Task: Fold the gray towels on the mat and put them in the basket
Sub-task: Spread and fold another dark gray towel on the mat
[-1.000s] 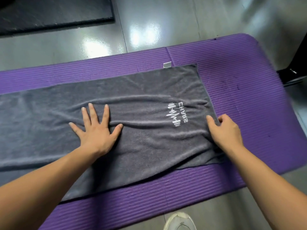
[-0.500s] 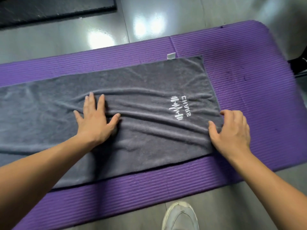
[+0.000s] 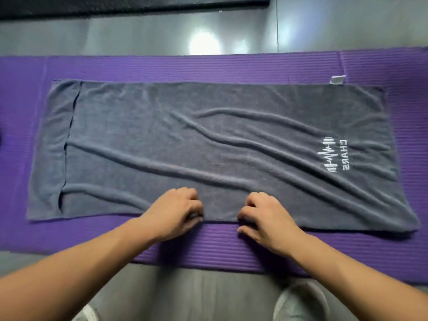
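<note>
Fingers (image 3: 193,198) of our left hand (image 3: 178,213) are curled down onto the near long edge of the gray rectangular terry towel (image 3: 162,135), thumb tucked at the hem, pinching the cloth. Just beside it, our right hand (image 3: 266,217) grips the same edge: its fingers (image 3: 253,201) bend over the top of the cloth while the thumb lies on the mat just under the hem. Our two hands are near each other but apart, about midway along the towel's length.

We see the towel spread lengthwise on the purple ribbed foam mat (image 3: 208,68), with mat showing on all four sides. Long soft wrinkles run across the cloth. At its left end a dark line sets off a narrow strip; we cannot tell whether that is a folded-over flap or a lower layer. Near the right end sits a white embroidered logo (image 3: 333,155), and a small white label (image 3: 337,79) sticks out at the far right corner.

The mat lies on a glossy gray floor (image 3: 139,38). A dark mat (image 3: 115,3) lies beyond it, and our white shoes (image 3: 301,302) stand on the floor at the near side.
</note>
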The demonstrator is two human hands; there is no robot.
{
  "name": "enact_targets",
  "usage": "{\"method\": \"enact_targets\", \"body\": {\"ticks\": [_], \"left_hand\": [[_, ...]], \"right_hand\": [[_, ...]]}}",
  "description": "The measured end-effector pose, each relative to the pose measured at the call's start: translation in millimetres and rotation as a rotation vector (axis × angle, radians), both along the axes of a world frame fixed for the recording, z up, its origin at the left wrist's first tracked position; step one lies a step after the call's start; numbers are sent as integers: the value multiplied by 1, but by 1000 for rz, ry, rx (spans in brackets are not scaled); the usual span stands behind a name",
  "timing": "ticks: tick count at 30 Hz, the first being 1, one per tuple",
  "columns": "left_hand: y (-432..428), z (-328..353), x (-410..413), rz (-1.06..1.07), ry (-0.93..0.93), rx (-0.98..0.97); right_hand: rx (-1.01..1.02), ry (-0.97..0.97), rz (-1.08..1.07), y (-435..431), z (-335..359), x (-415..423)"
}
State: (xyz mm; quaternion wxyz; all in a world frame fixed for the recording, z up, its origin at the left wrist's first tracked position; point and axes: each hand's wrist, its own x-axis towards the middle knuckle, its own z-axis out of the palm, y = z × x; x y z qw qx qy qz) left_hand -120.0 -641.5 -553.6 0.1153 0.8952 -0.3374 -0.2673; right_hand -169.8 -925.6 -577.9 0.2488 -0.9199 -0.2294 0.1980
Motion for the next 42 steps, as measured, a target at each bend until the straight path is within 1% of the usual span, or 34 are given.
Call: {"method": "enact_targets", "body": {"ticks": [3,5,8,12,14,16,18,20,24,28,31,36,38,42], "left_hand": [[12,-16,-21,150,-69,-106],[13,-19,-30,196,-90,-160],[14,-21,-31,194,-117,-209],[20,-22,-23,219,-149,-210],[22,-21,-19,283,-114,-237],[22,-18,-13,369,-36,-277],[24,-14,-6,442,64,-276],[26,-11,-2,460,123,-267],[30,-9,1,407,137,-248],[27,-9,0,213,35,-216],[27,-11,-4,108,-45,-204],[29,-13,-12,72,-89,-195],[31,-16,-16,49,-123,-176],[31,-21,-21,-44,-242,-158]], "right_hand": [[-28,-41,-141,12,-2,-4],[-45,-29,-183,16,-1,-4],[-17,51,-191,14,3,3],[73,221,-332,14,19,15],[80,246,-375,17,19,18],[57,220,-378,19,16,19],[30,181,-347,21,14,19],[8,139,-289,21,14,19],[-46,26,-174,21,12,14],[-36,-19,-191,16,8,15],[-87,-146,-87,16,7,11],[-168,-360,-11,22,5,-5],[-189,-379,9,21,2,-11],[-191,-340,73,6,-2,-27]]}}
